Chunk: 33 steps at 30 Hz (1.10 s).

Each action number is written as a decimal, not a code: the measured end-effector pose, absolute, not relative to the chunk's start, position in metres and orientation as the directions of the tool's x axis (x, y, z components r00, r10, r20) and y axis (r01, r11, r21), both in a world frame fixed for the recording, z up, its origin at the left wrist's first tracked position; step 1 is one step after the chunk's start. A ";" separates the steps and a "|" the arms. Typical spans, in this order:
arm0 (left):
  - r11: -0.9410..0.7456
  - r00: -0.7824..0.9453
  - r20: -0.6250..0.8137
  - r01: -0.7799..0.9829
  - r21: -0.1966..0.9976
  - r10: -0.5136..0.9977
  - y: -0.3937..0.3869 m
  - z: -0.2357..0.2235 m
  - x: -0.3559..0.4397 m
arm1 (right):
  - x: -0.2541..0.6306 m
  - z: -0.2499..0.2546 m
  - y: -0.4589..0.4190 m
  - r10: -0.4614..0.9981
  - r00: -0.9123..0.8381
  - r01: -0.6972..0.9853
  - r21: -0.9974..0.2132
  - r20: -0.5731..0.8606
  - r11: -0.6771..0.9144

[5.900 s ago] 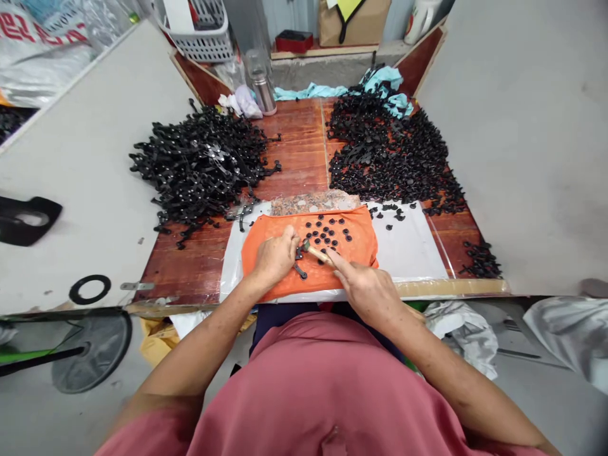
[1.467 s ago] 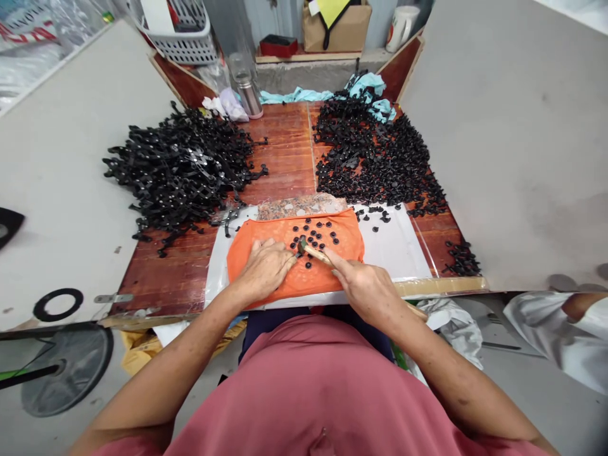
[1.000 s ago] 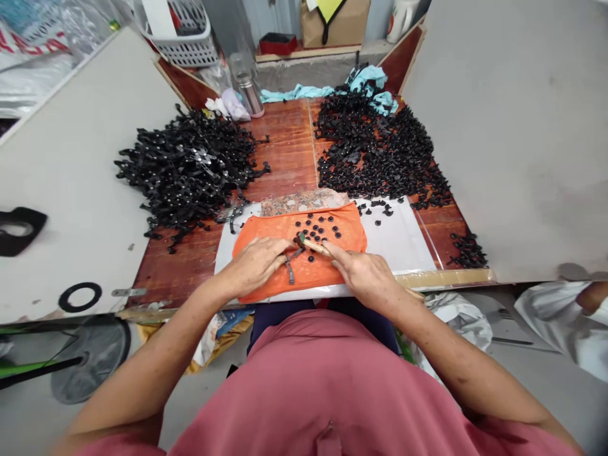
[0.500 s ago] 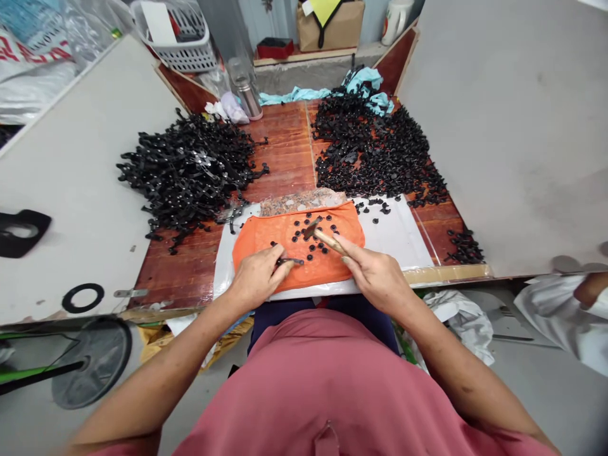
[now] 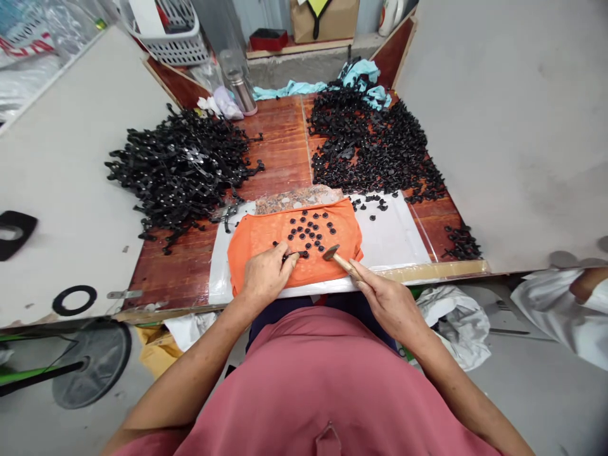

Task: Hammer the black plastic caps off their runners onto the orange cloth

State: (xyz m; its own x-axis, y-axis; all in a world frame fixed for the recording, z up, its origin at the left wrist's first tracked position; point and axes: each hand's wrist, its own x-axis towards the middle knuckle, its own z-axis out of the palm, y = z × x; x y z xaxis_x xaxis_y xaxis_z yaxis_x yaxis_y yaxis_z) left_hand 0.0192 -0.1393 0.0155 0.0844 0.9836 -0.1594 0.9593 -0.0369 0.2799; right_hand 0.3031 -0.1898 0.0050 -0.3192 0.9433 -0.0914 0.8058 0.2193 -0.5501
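Observation:
My right hand is closed round the wooden handle of a small hammer, whose metal head is just above the front right of an orange cloth. With my left hand I pinch a black plastic strip low over the cloth; its right end meets one of the small black round pieces. Several more black round pieces sit spread over the middle of the cloth. Part of the strip is hidden under my left fingers.
A tangled heap of black strips lies at the left, and a wide pile of small black pieces at the right. Behind stand a steel flask and a grey basket. Grey panels flank the wooden table.
The hammer has moved right and toward me, away from the middle of the round pieces. My left hand has shifted slightly right, bringing the strip's end onto a round piece.

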 end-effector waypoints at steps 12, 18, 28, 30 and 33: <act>-0.092 0.110 -0.069 0.970 0.223 0.992 -0.142 0.005 0.020 | 0.290 0.028 -0.179 0.915 -0.398 0.759 -0.540 0.058 0.365; -0.079 0.097 -0.060 0.966 0.247 0.994 -0.142 0.003 0.018 | 0.271 0.030 -0.171 0.898 -0.440 0.847 -0.333 -0.004 0.414; -0.111 0.152 -0.182 0.969 0.220 0.971 -0.137 0.017 0.010 | 0.266 0.023 -0.167 0.894 -0.437 0.882 -0.243 -0.096 0.405; -0.209 0.248 -0.185 0.956 0.205 0.951 -0.131 0.034 -0.006 | 0.268 0.020 -0.163 0.890 -0.449 0.877 -0.233 -0.082 0.420; -0.460 0.477 -0.076 0.871 0.170 0.875 -0.121 0.055 -0.031 | 0.273 0.017 -0.157 0.876 -0.481 0.858 -0.228 -0.044 0.460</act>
